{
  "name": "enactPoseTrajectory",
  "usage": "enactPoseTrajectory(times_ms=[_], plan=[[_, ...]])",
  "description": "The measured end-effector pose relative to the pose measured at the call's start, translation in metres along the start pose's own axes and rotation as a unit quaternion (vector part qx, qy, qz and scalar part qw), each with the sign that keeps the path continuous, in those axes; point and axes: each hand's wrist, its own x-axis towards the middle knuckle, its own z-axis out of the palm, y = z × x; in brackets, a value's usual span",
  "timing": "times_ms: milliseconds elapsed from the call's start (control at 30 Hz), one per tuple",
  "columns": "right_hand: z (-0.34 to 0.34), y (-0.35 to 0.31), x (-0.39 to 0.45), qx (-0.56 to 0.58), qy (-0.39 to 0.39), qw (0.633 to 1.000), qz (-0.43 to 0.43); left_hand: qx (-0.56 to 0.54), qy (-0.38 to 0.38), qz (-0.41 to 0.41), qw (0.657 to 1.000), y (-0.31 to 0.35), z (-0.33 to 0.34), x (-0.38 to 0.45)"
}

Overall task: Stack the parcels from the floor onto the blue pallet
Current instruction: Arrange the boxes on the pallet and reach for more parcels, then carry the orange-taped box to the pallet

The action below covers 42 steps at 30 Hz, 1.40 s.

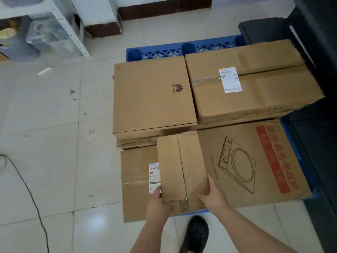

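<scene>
I hold a narrow brown parcel over the near side of the blue pallet. My left hand grips its near left corner and my right hand grips its near right edge. Under it on the left lies a flat parcel with a white label. To its right lies a wide parcel printed with a cooker drawing and red band. Behind them sit a square parcel with a dark logo and a taped parcel with a white label, both on lower boxes.
A black shoe stands on the tiled floor just before the pallet. A black cable runs over the floor at left. White metal shelving with bagged goods stands far left. Dark furniture borders the pallet's right side.
</scene>
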Motion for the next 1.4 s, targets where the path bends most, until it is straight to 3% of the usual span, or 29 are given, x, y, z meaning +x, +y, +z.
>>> enactPoseTrajectory(times_ms=[167, 300, 433, 567, 633, 733, 900, 1067, 1400], plan=[[0.011, 0.013, 0.034, 0.012, 0.006, 1.000, -0.016, -0.024, 0.009, 0.030, 0.999, -0.026, 0.005, 0.035], [0.008, 0.002, 0.017, -0.020, 0.020, 1.000, 0.000, 0.024, -0.017, 0.043, 0.999, -0.013, 0.000, 0.025], [0.007, -0.015, -0.040, -0.027, 0.072, 0.997, -0.019, 0.115, -0.006, 0.066, 0.991, 0.007, -0.017, -0.012], [0.006, -0.010, -0.137, -0.032, 0.122, 0.991, -0.036, 0.226, 0.005, 0.160, 0.961, 0.008, -0.050, -0.088], [0.014, 0.001, -0.195, -0.055, 0.152, 0.986, -0.035, 0.329, -0.007, 0.242, 0.913, -0.002, -0.068, -0.134], [0.044, 0.026, -0.274, -0.059, 0.187, 0.980, -0.029, 0.462, -0.046, 0.365, 0.807, -0.026, -0.082, -0.205], [0.109, 0.107, -0.379, 0.067, 0.224, 0.972, 0.036, 0.518, -0.135, 0.467, 0.704, -0.086, -0.072, -0.296], [0.150, 0.226, -0.456, 0.203, 0.286, 0.923, 0.159, 0.586, -0.226, 0.490, 0.605, -0.158, -0.005, -0.352], [0.275, 0.504, -0.569, 0.421, 0.333, 0.764, 0.359, 0.689, -0.339, 0.504, 0.396, -0.387, 0.176, -0.448]])
